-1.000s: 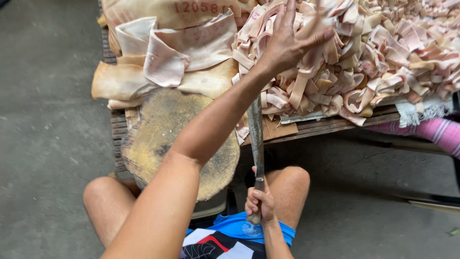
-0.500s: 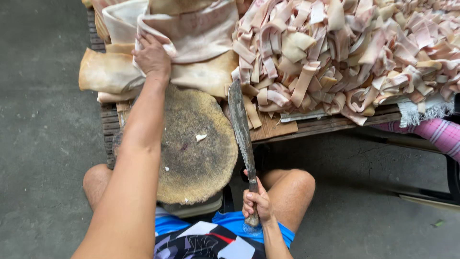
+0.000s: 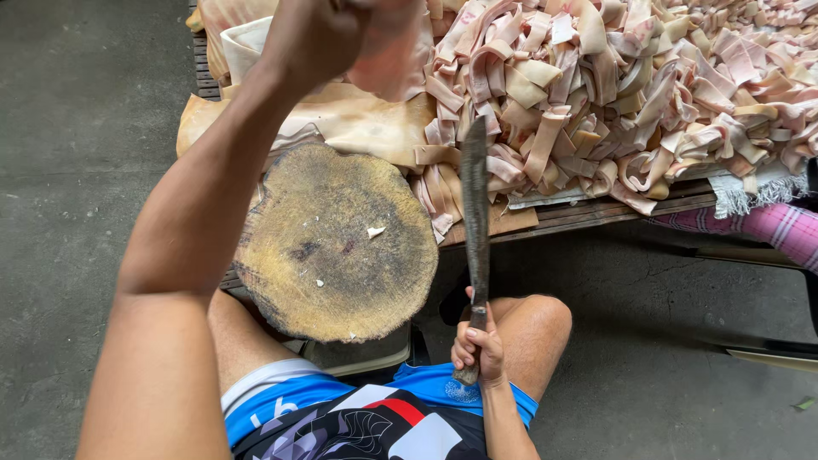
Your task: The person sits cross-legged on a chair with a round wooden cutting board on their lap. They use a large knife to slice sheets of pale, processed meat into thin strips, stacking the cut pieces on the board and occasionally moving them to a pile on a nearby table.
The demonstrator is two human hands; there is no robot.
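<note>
Bare arms, blue patterned shorts (image 3: pixel 375 417) with white waistband

Just one head-worn cam here, looking steeply down from close up over the person's lap at the round chopping block (image 3: pixel 336 243) and the bench (image 3: pixel 596 213) edge beyond.

Pink plaid cloth (image 3: pixel 780 230), grey floor (image 3: pixel 85 170)

Long dark machete (image 3: pixel 474 213) stands blade-up just right of the round wooden chopping block (image 3: pixel 336 243); pale pink skin sheet (image 3: pixel 388 47) is lifted up above the block's far edge.
</note>
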